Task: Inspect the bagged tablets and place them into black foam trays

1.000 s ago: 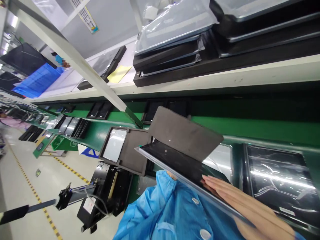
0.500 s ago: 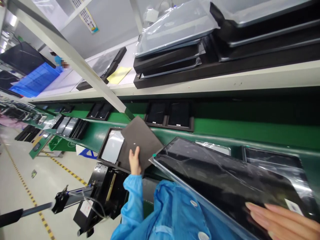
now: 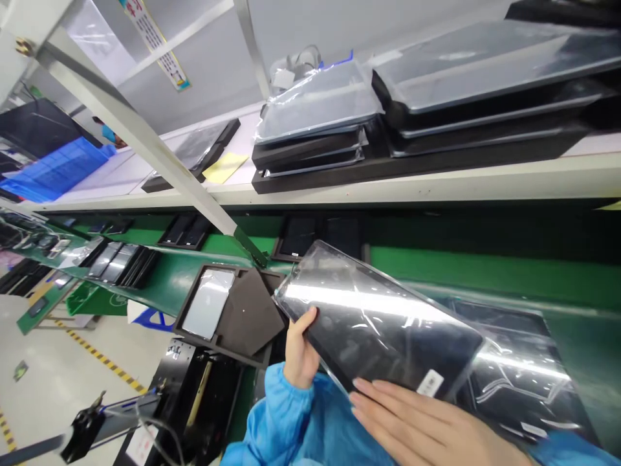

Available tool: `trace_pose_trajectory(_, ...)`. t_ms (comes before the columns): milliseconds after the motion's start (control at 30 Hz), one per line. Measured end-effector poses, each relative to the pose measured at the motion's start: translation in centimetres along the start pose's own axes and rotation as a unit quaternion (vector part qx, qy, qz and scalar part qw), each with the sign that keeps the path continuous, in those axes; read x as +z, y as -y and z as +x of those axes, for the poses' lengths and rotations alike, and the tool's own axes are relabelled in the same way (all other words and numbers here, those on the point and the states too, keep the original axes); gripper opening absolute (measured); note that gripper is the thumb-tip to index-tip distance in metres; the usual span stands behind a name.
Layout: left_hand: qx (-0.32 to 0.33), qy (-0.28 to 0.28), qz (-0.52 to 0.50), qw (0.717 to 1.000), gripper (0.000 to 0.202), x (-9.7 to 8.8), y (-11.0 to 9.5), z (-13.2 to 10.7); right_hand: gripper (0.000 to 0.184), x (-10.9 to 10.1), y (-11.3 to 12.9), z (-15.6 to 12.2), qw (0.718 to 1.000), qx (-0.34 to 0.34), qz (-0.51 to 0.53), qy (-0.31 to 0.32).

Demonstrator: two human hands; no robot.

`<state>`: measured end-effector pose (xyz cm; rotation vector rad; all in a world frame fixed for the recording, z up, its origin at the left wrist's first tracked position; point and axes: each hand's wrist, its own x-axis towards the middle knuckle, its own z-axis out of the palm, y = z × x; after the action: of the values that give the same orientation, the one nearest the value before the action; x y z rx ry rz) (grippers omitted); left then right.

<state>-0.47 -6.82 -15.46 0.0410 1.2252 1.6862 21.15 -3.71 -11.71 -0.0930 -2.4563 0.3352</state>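
A flat black screen panel (image 3: 373, 323) in clear film, with a white label near one corner, is tilted in front of me. My left hand (image 3: 301, 346) grips its near left edge, thumb on top. My right hand (image 3: 422, 421) holds the near right edge, fingers laid over the film beside the label; its thumb is hidden. To the left, a dark brown foam tray (image 3: 191, 327) holds a silver film-covered panel (image 3: 209, 304) in one recess. A brown foam sheet (image 3: 250, 314) rests askew over its other recess.
Another film-wrapped dark panel (image 3: 528, 382) lies on the green bench at right. Behind, a dark tray (image 3: 366, 252) holds black panels. Stacked wrapped panels (image 3: 320, 110) stand on the white shelf (image 3: 436, 184). A slanted white post (image 3: 145, 142) crosses the left; a black fixture (image 3: 194, 395) stands below.
My left hand has let go of the brown foam sheet, now lower in the tray, and taken the screen panel's left edge. The panel has moved left, and my right hand with it.
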Motion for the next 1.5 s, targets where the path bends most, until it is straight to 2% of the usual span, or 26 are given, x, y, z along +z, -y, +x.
trace_pose_trajectory(67,0.068,-0.03,-0.015,0.997,0.039,0.8,-0.5,1.3,0.046,0.7,-2.2,-0.3,0.996,-0.051,-0.021,0.064)
trace_pose_trajectory(100,0.116,-0.041,0.006,0.992,0.038,0.7,-0.8,2.0,0.049,1.1,-3.2,-0.8,0.995,-0.049,-0.026,0.078)
trace_pose_trajectory(167,0.197,-0.048,0.069,0.977,0.035,-0.1,-1.4,3.0,0.055,1.6,-5.1,-2.3,0.998,0.021,-0.028,0.052)
trace_pose_trajectory(233,0.235,-0.037,0.125,0.963,0.033,-0.9,-1.7,3.2,0.057,2.0,-6.5,-3.7,0.988,0.148,-0.031,-0.03)
trace_pose_trajectory(300,0.236,-0.016,0.162,0.958,0.029,-1.5,-1.7,3.0,0.055,2.2,-7.3,-4.5,0.957,0.269,-0.032,-0.104)
trace_pose_trajectory(367,0.231,0.008,0.197,0.953,0.025,-1.5,-1.6,2.6,0.055,2.6,-7.6,-4.7,0.928,0.346,-0.013,-0.139)
trace_pose_trajectory(433,0.226,0.028,0.221,0.949,0.022,-1.4,-1.4,2.2,0.058,3.2,-7.8,-4.5,0.915,0.377,0.012,-0.144)
trace_pose_trajectory(567,0.222,0.053,0.235,0.945,0.026,-1.2,-1.2,1.9,0.065,4.8,-8.4,-4.2,0.906,0.399,0.08,-0.119)
trace_pose_trajectory(667,0.223,0.066,0.238,0.943,0.03,-1.1,-1.0,1.6,0.055,5.1,-8.7,-3.8,0.878,0.435,0.171,-0.107)
trace_pose_trajectory(733,0.222,0.076,0.242,0.941,0.031,-1.0,-1.0,1.3,0.041,4.9,-8.6,-3.4,0.863,0.437,0.234,-0.102)
trace_pose_trajectory(800,0.215,0.092,0.249,0.94,0.031,-1.0,-1.1,1.0,0.033,4.8,-8.3,-3.3,0.852,0.436,0.261,-0.125)
trace_pose_trajectory(900,0.207,0.119,0.251,0.938,0.031,-0.8,-1.4,0.5,0.039,5.1,-7.8,-4.0,0.841,0.445,0.249,-0.183)
trace_pose_trajectory(967,0.206,0.133,0.243,0.938,0.032,-0.6,-1.5,0.3,0.04,5.4,-7.3,-4.9,0.84,0.443,0.244,-0.199)
trace_pose_trajectory(1067,0.202,0.147,0.215,0.944,0.037,-0.1,-1.5,0.3,0.031,5.5,-6.4,-5.8,0.846,0.425,0.224,-0.23)
trace_pose_trajectory(1200,0.201,0.142,0.162,0.956,0.052,0.7,-1.1,0.8,0.022,4.6,-5.0,-5.2,0.842,0.422,0.204,-0.268)
trace_pose_trajectory(1367,0.194,0.119,0.114,0.967,0.061,1.3,-0.5,1.3,0.02,3.4,-4.0,-3.5,0.858,0.372,0.195,-0.295)
trace_pose_trajectory(1467,0.197,0.088,0.07,0.974,0.065,2.1,0.0,2.6,0.004,3.1,-2.7,-2.4,0.888,0.342,0.186,-0.244)
trace_pose_trajectory(1500,0.197,0.075,0.062,0.976,0.065,2.5,0.1,3.3,0.006,3.1,-2.1,-1.8,0.899,0.33,0.18,-0.226)
